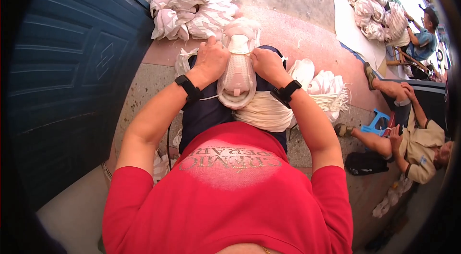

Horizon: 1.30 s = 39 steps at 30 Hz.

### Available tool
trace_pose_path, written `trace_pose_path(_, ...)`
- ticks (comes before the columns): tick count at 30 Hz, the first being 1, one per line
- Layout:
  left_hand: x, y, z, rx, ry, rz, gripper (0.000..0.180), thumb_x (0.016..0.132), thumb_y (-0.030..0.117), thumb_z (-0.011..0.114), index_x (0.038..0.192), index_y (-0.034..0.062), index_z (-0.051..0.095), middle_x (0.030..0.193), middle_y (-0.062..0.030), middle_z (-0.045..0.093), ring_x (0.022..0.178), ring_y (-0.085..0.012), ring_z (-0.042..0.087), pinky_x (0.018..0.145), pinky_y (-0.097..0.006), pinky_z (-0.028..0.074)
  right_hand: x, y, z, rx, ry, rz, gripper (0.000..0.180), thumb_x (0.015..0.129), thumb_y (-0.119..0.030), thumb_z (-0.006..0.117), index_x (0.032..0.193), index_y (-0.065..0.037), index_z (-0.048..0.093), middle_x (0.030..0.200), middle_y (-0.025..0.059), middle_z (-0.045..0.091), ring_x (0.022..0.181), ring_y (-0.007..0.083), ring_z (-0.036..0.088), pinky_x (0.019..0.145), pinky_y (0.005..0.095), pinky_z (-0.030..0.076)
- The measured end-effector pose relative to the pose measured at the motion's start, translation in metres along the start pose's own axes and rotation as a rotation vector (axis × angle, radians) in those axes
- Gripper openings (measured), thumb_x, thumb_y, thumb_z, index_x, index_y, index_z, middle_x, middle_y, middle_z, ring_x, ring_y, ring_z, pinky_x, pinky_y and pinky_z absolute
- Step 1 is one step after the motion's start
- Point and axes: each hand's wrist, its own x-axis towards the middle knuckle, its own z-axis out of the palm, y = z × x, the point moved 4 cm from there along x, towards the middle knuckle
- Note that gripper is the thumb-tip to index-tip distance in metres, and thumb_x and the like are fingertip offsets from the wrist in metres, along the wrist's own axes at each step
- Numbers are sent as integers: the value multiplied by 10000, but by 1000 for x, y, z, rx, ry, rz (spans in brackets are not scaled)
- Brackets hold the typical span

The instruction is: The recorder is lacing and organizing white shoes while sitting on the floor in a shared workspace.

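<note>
Nearest was the person's red shirt [230, 206], and past its hem a bundle of cream laces [264, 114] lay across the lap. Just beyond, the pale pink shoe [235, 74] rested between the dark-trousered thighs, between both hands. The left hand [212, 60] had a narrow grip, fingers pinched on the shoe's left side; the right hand [269, 65] pinched its right side as narrowly. Whether they held lace or edge, one could not tell. White shoes [326, 88] lay to the right, on the floor. Farther off, a pile of pink-and-white shoes [194, 6] lay near a dark blue door [86, 62]. Off to the right, a person in a tan shirt [425, 146] sat near a blue stool [376, 123]; farthest, a person in blue [423, 42] sat beside another heap of shoes [370, 6].
</note>
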Motion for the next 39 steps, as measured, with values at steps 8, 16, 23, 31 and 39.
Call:
trace_pose_path(8, 11, 9, -3, 143, -6, 228, 97, 692, 103, 531, 710, 61, 617, 764, -64, 558, 869, -228, 487, 694, -339, 407, 11, -15, 10, -447, -94, -335, 122, 727, -61, 513, 779, -65, 623, 713, 104, 603, 659, 277, 613, 617, 378, 474)
trace_pose_path(16, 18, -5, 13, 3, -193, 129, 114, 654, 65, 546, 726, 13, 618, 768, -115, 586, 870, -277, 527, 735, -364, 452, -1, -13, -2, -294, 109, -203, 104, 750, -182, 583, 781, -112, 653, 762, 70, 607, 822, 239, 569, 717, 373, 429)
trace_pose_path(23, 20, 7, 8, 114, -30, 226, 107, 650, 70, 552, 689, 0, 622, 756, -131, 590, 822, -270, 548, 680, -318, 483, 4, -7, -3, -326, 105, -144, 163, 756, -243, 596, 724, -93, 650, 756, 62, 603, 844, 234, 543, 740, 381, 392)
trace_pose_path(31, 18, -15, 16, -109, -16, 119, 124, 665, 116, 544, 587, 30, 588, 626, -163, 561, 677, -311, 531, 661, -382, 417, 1, -15, -6, -343, 173, -206, 218, 791, -221, 538, 694, -44, 621, 766, 120, 597, 822, 278, 550, 742, 391, 410)
trace_pose_path(39, -16, 15, -1, -171, 33, -160, 166, 738, 191, 551, 722, 34, 603, 781, -132, 584, 845, -284, 511, 673, -396, 433, -16, -12, -7, -297, -81, -124, 288, 804, -285, 517, 803, -17, 621, 836, 150, 590, 872, 291, 532, 732, 430, 393)
